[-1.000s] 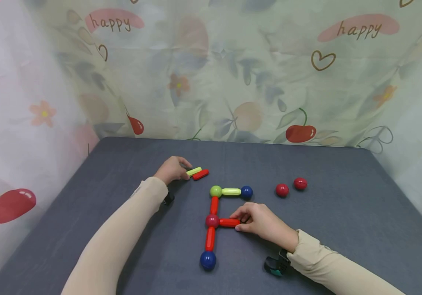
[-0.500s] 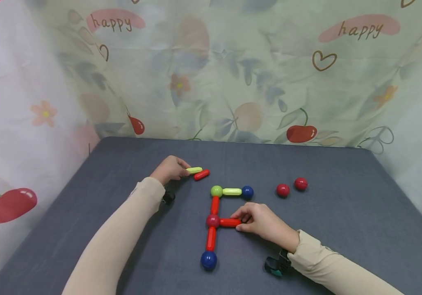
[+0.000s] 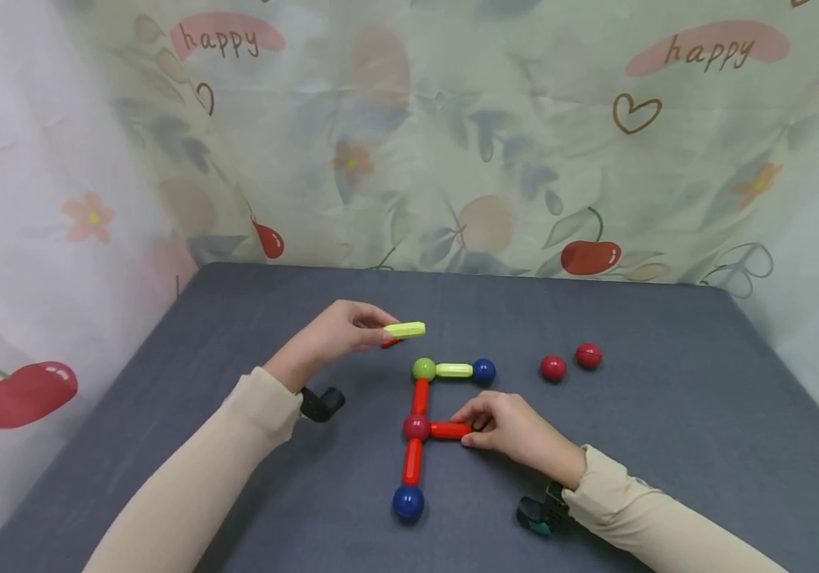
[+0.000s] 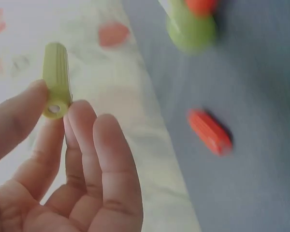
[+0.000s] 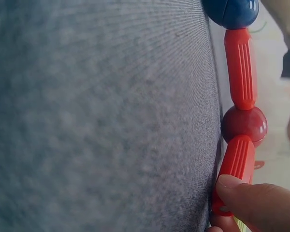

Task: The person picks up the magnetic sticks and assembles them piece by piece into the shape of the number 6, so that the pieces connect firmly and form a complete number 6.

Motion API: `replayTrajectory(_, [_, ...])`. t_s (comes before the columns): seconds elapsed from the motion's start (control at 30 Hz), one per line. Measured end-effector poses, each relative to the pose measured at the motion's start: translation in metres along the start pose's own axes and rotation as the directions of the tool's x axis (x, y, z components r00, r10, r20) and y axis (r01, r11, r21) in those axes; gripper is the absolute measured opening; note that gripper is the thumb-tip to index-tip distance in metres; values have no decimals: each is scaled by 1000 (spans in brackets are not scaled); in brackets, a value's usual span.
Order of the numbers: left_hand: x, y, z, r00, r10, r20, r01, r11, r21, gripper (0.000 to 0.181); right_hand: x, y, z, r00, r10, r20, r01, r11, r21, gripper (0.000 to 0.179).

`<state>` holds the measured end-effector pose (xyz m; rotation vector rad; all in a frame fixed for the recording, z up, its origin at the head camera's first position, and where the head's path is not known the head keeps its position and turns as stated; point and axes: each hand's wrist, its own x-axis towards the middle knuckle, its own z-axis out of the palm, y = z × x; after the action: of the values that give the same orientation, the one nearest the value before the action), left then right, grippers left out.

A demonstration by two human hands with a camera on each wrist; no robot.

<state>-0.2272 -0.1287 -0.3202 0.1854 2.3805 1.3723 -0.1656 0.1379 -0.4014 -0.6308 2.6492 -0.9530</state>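
Observation:
My left hand (image 3: 341, 333) pinches a yellow-green magnetic rod (image 3: 406, 329) between thumb and fingers, lifted above the table; in the left wrist view the rod (image 4: 56, 77) has a round metal end. Behind it a loose red rod (image 4: 210, 131) lies on the cloth. My right hand (image 3: 516, 430) pinches the free end of a red rod (image 3: 449, 430), whose other end joins a dark red ball (image 3: 416, 426). From that ball, red rods run to a green ball (image 3: 424, 369) and a blue ball (image 3: 407, 503). A yellow-green rod (image 3: 454, 371) links the green ball to another blue ball (image 3: 484, 372).
Two loose red balls (image 3: 553, 368) (image 3: 589, 356) rest on the dark grey table (image 3: 638, 414) to the right. A patterned curtain (image 3: 409, 143) hangs behind the table's far edge. Each wrist wears a black camera strap.
My left hand has picked the yellow-green rod up from beside the loose red rod and carried it up and to the right. My right hand keeps its hold on the red rod.

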Motion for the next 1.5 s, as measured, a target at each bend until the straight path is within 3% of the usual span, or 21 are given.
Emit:
replayTrajectory(0.13, [-22,12,20,990,90,107,-91,996,12,24,0,2,-1,1000,-10,7,10,1000,9,22])
replayTrajectory(0.27, [-37,13,45,961,143,235,-161,985,56,20,0,4,0,999,-50,-10,51,998,26,20])
replayTrajectory(0.37, [-42,9,63,932,143,334,-185,978,98,16,0,5,0,997,-73,-12,73,997,39,20])
replayTrajectory(0.53, [-44,0,88,891,84,447,-166,975,148,12,1,4,-1,998,-64,7,63,997,41,21])
replayTrajectory(0.73, [-44,-4,109,873,80,482,-234,935,268,9,0,3,-1,997,-75,1,75,997,30,21])
replayTrajectory(0.83, [-42,-3,117,864,87,496,-285,897,338,8,0,3,-1,997,-72,-5,72,997,22,21])
replayTrajectory(1.07, [-42,-2,129,863,64,501,-339,808,481,10,-1,3,-1,996,-82,-16,82,996,20,21])
replayTrajectory(1.27, [-40,-2,132,853,62,518,-354,798,487,10,-1,4,-2,995,-94,-13,94,995,21,21])
replayTrajectory(1.43, [-40,-2,131,849,63,525,-355,804,477,10,0,3,-1,998,-68,-5,68,997,27,21])
replayTrajectory(1.5, [-41,-3,129,846,73,528,-353,819,453,14,0,3,-1,998,-69,-3,69,997,29,21])
